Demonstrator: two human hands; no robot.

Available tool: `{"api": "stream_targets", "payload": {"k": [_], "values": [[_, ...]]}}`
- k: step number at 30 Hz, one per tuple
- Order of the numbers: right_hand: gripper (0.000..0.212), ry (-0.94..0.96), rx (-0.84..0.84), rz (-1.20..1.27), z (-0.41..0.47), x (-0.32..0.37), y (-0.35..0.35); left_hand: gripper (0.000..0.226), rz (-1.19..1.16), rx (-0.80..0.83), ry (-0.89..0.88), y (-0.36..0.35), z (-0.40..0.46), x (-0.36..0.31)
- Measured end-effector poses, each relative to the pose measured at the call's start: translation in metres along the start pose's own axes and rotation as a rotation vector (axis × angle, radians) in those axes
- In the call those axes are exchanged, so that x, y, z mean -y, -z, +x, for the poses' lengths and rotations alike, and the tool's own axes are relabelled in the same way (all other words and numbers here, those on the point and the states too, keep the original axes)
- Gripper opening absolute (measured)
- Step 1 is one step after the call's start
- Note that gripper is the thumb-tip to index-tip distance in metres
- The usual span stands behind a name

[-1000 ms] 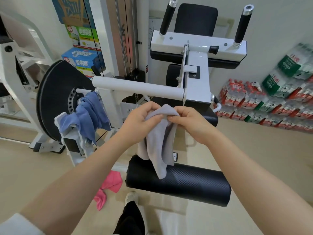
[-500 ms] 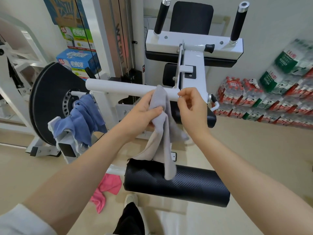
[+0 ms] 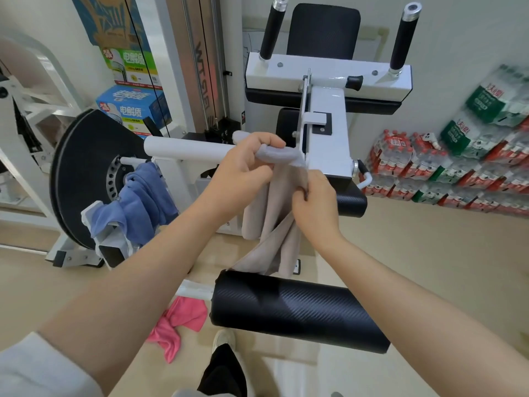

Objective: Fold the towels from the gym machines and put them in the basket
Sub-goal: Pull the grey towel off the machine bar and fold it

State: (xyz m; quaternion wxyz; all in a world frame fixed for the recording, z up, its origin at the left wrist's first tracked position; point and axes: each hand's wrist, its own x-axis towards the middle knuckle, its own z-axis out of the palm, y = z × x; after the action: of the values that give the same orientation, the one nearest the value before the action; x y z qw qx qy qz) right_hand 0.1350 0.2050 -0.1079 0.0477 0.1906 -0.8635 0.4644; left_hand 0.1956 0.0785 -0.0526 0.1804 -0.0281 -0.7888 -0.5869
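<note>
Left hand (image 3: pixel 243 164) fingers clench grey towel (image 3: pixel 274 213) top — right hand (image 3: pixel 315 202) pinches side edge.

One head-worn view looks forward and down, close over the person's forearms. It faces a white gym machine (image 3: pixel 326 130) near the wall, with floor below

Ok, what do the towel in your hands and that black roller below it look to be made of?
The grey towel, gripped by the left hand and right hand, looks like soft microfibre or similar cloth: matte, limp, hanging in loose folds. The black roller pad looks like foam padding under vinyl or synthetic leather: a fine carbon-weave pattern with a dull sheen. Neither is certain by sight.
</note>
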Motion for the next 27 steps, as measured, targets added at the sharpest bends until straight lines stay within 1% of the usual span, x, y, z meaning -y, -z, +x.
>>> {"api": "stream_targets", "payload": {"k": [1,2,3,5,7,8,9,10,12,13,14,15,16,17,18,19,20,21,24,25,26,27], "values": [[0.025,-0.065,0.011,-0.012,0.002,-0.005,0.001,0.050,0.022,0.052,-0.029,0.003,-0.001,-0.003],[0.027,-0.119,0.024,-0.032,0.003,-0.011,0.002,0.055,0.056,0.098,-0.057,0.006,-0.002,-0.006],[0.024,-0.153,0.028,-0.056,0.004,-0.018,0.003,0.057,0.089,0.127,-0.084,0.008,-0.004,-0.009],[0.020,-0.193,0.015,-0.096,0.004,-0.030,0.003,0.047,0.160,0.111,-0.155,0.010,-0.008,-0.013],[0.029,-0.238,0.016,-0.131,0.002,-0.039,0.002,0.032,0.289,0.026,-0.218,0.010,-0.011,-0.011],[0.033,-0.243,0.005,-0.143,0.001,-0.041,0.002,0.029,0.385,-0.021,-0.221,0.011,-0.011,-0.007],[0.035,-0.226,-0.020,-0.149,-0.001,-0.042,0.003,0.028,0.514,-0.053,-0.187,0.013,-0.009,-0.001],[0.034,-0.197,-0.054,-0.142,-0.002,-0.040,0.005,0.027,0.687,-0.059,-0.101,0.018,-0.006,0.007],[0.028,-0.135,-0.123,-0.075,-0.005,-0.034,0.010,0.022,1.079,-0.034,0.145,0.029,-0.001,0.021],[0.026,-0.132,-0.148,-0.010,-0.006,-0.031,0.013,0.024,1.240,-0.034,0.217,0.032,-0.003,0.027],[0.025,-0.146,-0.156,0.061,-0.008,-0.025,0.016,0.028,1.345,-0.058,0.247,0.034,-0.006,0.031],[0.023,-0.150,-0.155,0.126,-0.009,-0.020,0.019,0.033,1.374,-0.124,0.222,0.033,-0.011,0.033],[0.022,-0.129,-0.145,0.166,-0.010,-0.016,0.022,0.035,1.343,-0.201,0.140,0.032,-0.016,0.032],[0.023,-0.088,-0.123,0.175,-0.010,-0.011,0.024,0.037,1.274,-0.233,0.031,0.029,-0.020,0.030],[0.026,-0.045,-0.087,0.172,-0.011,-0.005,0.026,0.039,1.193,-0.217,-0.093,0.026,-0.022,0.026],[0.029,-0.008,-0.040,0.167,-0.011,-0.001,0.025,0.042,1.106,-0.167,-0.191,0.022,-0.023,0.020],[0.031,0.022,0.002,0.171,-0.011,0.005,0.025,0.043,0.993,-0.094,-0.229,0.017,-0.023,0.013],[0.031,0.047,0.036,0.181,-0.012,0.010,0.025,0.041,0.869,-0.020,-0.203,0.011,-0.023,0.007],[0.030,0.091,0.109,0.230,-0.013,0.023,0.028,0.021,0.530,0.172,0.052,-0.003,-0.027,-0.003],[0.030,0.080,0.120,0.261,-0.013,0.025,0.031,0.020,0.459,0.205,0.090,-0.008,-0.030,-0.004],[0.028,0.053,0.131,0.299,-0.013,0.027,0.034,0.031,0.421,0.223,0.092,-0.011,-0.034,-0.004],[0.025,0.020,0.153,0.342,-0.013,0.027,0.037,0.049,0.394,0.227,0.089,-0.013,-0.036,-0.003]]}}
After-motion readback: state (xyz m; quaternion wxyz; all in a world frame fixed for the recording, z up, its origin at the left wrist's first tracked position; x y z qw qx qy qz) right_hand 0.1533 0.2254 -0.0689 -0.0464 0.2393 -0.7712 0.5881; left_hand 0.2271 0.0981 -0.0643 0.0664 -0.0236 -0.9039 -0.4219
